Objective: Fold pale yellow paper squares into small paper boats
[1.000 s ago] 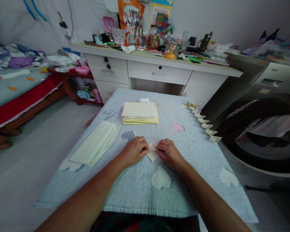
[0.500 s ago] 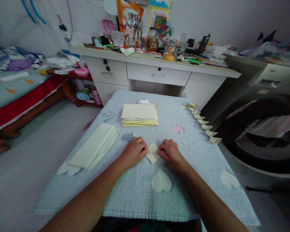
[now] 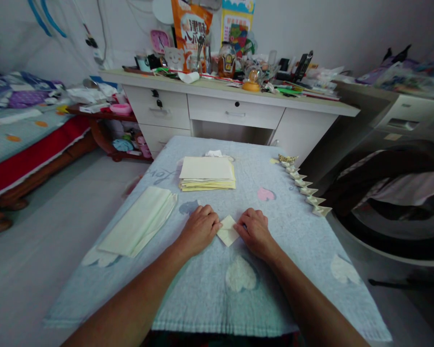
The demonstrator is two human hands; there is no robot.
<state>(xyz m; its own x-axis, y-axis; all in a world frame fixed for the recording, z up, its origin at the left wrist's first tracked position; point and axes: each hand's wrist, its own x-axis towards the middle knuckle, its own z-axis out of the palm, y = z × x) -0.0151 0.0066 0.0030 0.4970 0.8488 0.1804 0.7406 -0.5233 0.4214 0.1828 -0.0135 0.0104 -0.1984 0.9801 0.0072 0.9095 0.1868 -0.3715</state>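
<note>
A small folded piece of pale yellow paper (image 3: 228,232) lies on the blue cloth-covered table (image 3: 282,270), shaped like a diamond. My left hand (image 3: 199,228) presses on its left corner with curled fingers. My right hand (image 3: 254,230) pinches its right corner. Both hands rest on the cloth, knuckles up, with the paper between them.
A stack of yellow paper sheets (image 3: 207,173) lies farther back. A pale folded sheet pile (image 3: 139,220) sits at the left. Several small folded paper boats (image 3: 305,187) line the right edge. A cluttered white desk (image 3: 235,103) stands behind, a bed (image 3: 18,140) at left.
My hands stayed on the small paper, fingers shifting slightly along its corners. The camera view tilted a little, so everything sits slightly lower and to the left.
</note>
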